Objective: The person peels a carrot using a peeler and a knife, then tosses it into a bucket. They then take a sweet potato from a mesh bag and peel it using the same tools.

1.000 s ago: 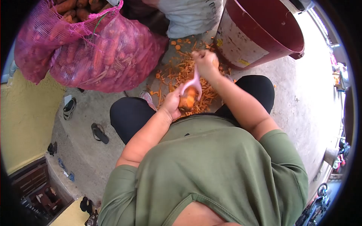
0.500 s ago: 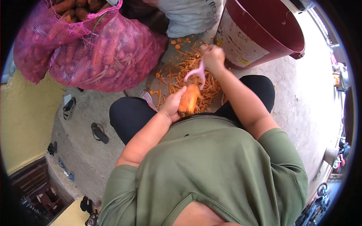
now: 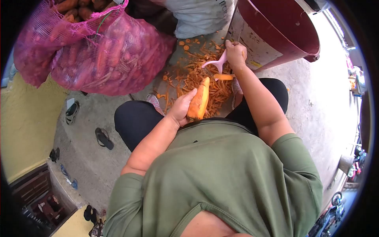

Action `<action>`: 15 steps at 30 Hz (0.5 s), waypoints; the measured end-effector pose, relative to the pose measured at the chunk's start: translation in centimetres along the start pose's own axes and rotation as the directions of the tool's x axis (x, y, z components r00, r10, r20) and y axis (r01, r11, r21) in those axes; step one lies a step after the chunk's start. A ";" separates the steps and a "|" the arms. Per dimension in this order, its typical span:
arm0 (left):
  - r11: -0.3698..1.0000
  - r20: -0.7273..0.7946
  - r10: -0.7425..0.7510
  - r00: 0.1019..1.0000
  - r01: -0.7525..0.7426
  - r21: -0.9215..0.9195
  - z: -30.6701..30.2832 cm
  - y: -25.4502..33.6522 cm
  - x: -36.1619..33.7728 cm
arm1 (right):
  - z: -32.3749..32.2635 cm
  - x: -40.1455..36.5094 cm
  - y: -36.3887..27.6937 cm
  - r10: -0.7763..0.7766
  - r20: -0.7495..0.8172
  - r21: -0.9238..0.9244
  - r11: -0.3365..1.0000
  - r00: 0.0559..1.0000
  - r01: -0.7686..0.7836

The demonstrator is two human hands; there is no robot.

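My left hand (image 3: 182, 107) is closed around a partly peeled carrot (image 3: 200, 99), its tip pointing up and away from me. A bright, smooth strip runs down the carrot's right side, while the rest looks duller. My right hand (image 3: 236, 53) grips the handle of a pink Y-shaped peeler (image 3: 219, 64), whose head is a little beyond the carrot's tip and apart from it. A strip of orange peel (image 3: 224, 77) shows close by the peeler head. Beneath both hands, a heap of carrot peelings (image 3: 197, 71) covers the floor between my feet.
A pink mesh sack (image 3: 110, 55) full of carrots stands at the upper left. Beyond the peelings is a white sack (image 3: 201, 17), with a large dark red bin (image 3: 272, 33) to its right. Sandals, including a dark slipper (image 3: 104, 138), lie on the concrete at the left.
My right hand and the peeler have moved slightly right and toward me, away from the carrot. The carrot's bright strip now shows clearly, and a strip of peel appears near the peeler.
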State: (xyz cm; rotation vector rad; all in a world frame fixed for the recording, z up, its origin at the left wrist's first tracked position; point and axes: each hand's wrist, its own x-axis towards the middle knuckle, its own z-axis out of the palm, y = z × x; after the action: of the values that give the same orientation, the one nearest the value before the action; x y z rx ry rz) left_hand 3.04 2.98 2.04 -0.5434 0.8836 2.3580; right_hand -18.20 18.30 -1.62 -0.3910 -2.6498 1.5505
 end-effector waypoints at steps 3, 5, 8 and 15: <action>0.992 -0.090 0.089 0.992 -0.096 -0.078 -0.5 -0.2 0.9 | -2.7 -7.3 -6.8 -0.027 0.220 0.072 0.997 0.975 0.011; 0.996 -0.022 0.064 0.998 -0.066 -0.061 -1.1 -0.2 1.3 | -1.5 -9.9 -6.2 -0.069 0.299 -0.115 0.987 0.952 0.108; 0.997 -0.052 0.076 0.996 -0.077 -0.021 -0.6 -0.3 1.2 | 0.2 -7.3 -3.8 -0.133 0.208 -0.161 0.973 0.969 0.168; 0.991 -0.041 0.048 0.998 -0.052 -0.121 -0.6 0.4 0.7 | -2.1 -6.7 -5.9 -0.023 0.183 -0.044 0.999 0.983 0.031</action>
State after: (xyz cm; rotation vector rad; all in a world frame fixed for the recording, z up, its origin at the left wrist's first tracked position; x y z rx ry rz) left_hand 2.36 2.57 1.41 -0.6241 0.7815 2.4666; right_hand -12.50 15.71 5.08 -0.2231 -2.8184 1.5917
